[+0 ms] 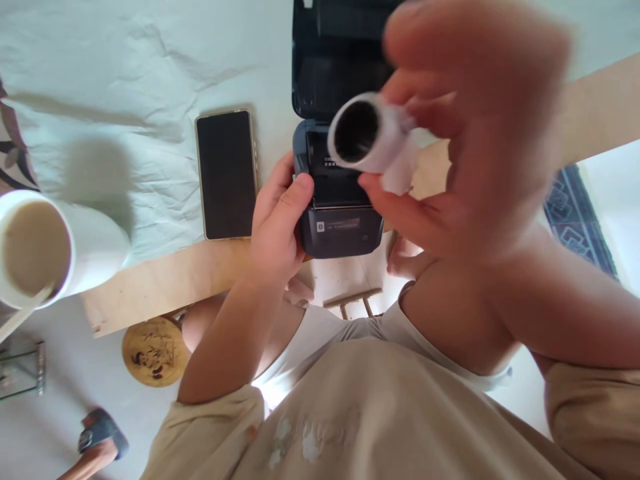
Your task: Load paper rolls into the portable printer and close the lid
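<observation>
Paper roll (373, 137), white with a dark hollow core, is pinched in the fingers of the right hand (470, 133), raised above the open bay of the small dark printer (336, 200); its axis runs toward the camera, open core end facing the viewer, loose tail hanging below. Left hand (277, 223) grips the printer's left side, thumb on the front edge. Phone (227, 175) lies flat just beside the printer, cup (55, 247) well apart.

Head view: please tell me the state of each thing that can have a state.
Dark grey label printer: lid open, held by left hand.
White paper roll: in right hand's grip, above printer.
Black smartphone: screen dark, lying flat.
White cup: filled with beige drink.
</observation>
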Available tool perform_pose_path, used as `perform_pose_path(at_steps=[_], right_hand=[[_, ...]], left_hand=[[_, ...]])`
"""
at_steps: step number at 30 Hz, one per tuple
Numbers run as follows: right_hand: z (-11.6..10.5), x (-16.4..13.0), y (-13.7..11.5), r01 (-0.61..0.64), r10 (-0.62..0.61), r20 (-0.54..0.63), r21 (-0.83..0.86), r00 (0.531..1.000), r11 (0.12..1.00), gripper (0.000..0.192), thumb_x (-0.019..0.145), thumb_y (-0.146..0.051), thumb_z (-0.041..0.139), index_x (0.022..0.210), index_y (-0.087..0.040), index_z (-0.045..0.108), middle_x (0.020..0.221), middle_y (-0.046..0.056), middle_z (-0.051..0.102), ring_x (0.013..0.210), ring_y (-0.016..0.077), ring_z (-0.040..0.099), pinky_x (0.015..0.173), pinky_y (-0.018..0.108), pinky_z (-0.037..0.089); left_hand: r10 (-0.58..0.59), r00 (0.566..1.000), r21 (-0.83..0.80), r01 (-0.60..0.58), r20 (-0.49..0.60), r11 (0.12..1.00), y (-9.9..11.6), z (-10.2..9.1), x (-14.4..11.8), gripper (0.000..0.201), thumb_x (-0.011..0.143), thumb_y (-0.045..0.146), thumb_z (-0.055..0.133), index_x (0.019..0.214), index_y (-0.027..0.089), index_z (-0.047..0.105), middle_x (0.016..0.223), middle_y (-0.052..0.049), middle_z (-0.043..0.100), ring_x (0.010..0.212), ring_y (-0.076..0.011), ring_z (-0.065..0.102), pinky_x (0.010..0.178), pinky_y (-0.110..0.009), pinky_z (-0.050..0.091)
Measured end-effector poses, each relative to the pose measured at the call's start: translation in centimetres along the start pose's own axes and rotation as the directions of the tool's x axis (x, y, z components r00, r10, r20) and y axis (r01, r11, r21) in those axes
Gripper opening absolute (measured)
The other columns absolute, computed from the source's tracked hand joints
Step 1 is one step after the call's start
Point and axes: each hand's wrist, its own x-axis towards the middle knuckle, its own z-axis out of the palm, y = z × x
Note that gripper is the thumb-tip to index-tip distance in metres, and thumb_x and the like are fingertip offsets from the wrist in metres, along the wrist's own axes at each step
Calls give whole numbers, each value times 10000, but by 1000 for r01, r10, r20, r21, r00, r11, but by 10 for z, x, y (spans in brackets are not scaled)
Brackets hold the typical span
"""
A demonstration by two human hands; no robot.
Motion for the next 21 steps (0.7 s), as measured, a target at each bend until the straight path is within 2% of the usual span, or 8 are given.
perform_pose_path(at_steps=[2,6,10,14,16,19,20,21], right_hand=[[5,6,-10,-16,9,-46,-152,999,988,346,885,-270,553,1225,-315,592,1274,25,680,1190,266,669,970,439,541],[8,15,-8,-6,-16,-48,-427,999,904,272,801,-145,554,1017,-291,630,1110,-3,740,986,251,715,823,417,541],[9,14,2,141,-158,-24,-337,987,931,82,839,-206,571,826,-267,626,1187,-17,728,1045,240,693,857,420,552],[8,7,-2,233,-261,-53,-307,964,923,230,942,-321,499,796,-287,674,993,0,723,862,185,660,774,385,534],[8,5,-5,307,-321,8,-318,947,897,239,944,-355,514,782,-281,672,875,2,704,768,175,630,690,380,484],[7,2,-5,425,-415,93,-257,905,868,252,938,-388,552,742,-259,645,739,-8,672,718,177,605,650,383,427],[5,1,-3,428,-422,78,-202,903,881,260,943,-385,544,740,-254,638,718,-9,663,714,172,602,660,384,435],[4,1,-1,376,-376,24,-122,926,918,253,941,-384,547,745,-250,635,732,-9,663,738,168,611,700,389,467]], left_hand=[[28,1000,13,-28,-1,1000,0,0,0,308,895,465,710,1060,205,730,1018,-26,760,1255,-274,655,957,-343,598],[6,1000,24,-6,-6,1000,3,1,-4,280,938,430,670,1071,190,721,982,-33,749,1201,-254,684,932,-339,599],[-12,1000,11,12,0,1000,6,2,-5,207,917,405,695,985,211,717,934,-19,723,1198,-243,677,936,-319,599],[-14,1000,-31,14,27,999,3,1,-5,227,908,428,681,993,219,709,904,-33,702,1195,-258,663,916,-336,599],[11,998,-43,-9,57,999,-1,-2,-5,250,903,450,682,1009,225,702,872,-27,685,1094,-238,691,867,-329,596],[53,994,9,-54,100,998,-6,-9,-3,238,851,329,758,1063,236,700,904,-5,708,893,-168,695,786,-278,580],[55,993,33,-59,102,998,-8,-11,-2,278,827,282,781,1088,238,697,944,-3,723,869,-155,689,779,-268,578],[56,993,53,-61,101,997,-9,-13,-2,328,798,256,805,1106,242,691,983,-3,734,869,-154,691,782,-266,579]])
